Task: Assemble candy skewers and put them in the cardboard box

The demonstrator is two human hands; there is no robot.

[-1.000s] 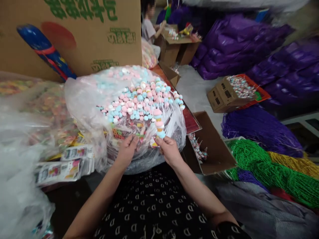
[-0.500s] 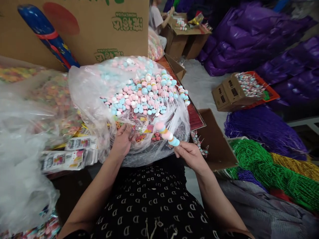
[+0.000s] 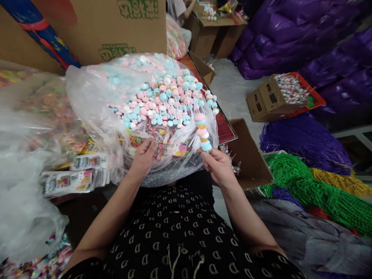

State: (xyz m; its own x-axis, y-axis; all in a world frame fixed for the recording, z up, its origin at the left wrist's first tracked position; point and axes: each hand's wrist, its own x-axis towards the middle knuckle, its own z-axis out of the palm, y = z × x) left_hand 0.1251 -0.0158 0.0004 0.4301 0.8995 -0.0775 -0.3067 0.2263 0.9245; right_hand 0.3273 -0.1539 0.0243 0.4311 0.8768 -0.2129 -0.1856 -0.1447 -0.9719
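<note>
Pinched in my right hand point(image 3: 216, 164) is a marshmallow skewer point(image 3: 202, 132), held upright with pink, white, orange and blue pieces stacked on it. My left hand point(image 3: 146, 155) is closed on the end of a clear printed wrapper bag point(image 3: 173, 149), which stretches to the right, its printed part near the skewer. Beyond both hands, loose pink, white and blue marshmallows point(image 3: 142, 110) lie on a large clear plastic bag point(image 3: 87, 89). Several finished skewers point(image 3: 186, 91) rest on top of that pile, sticks toward me.
Printed wrappers point(image 3: 69, 181) are stacked at the left, near bags of colourful candy point(image 3: 55, 104). An open cardboard box point(image 3: 250, 155) with wrapped skewers stands below the table edge point(image 3: 226, 130) at right. Purple sacks point(image 3: 279, 35) and green cord bundles point(image 3: 308, 186) lie farther right. Another person point(image 3: 180, 11) sits behind.
My right hand has tipped the marshmallow skewer from a leftward slant to upright. The wrapper bag's printed end has come further into view, to the right of my left hand. The camera view has shifted slightly.
</note>
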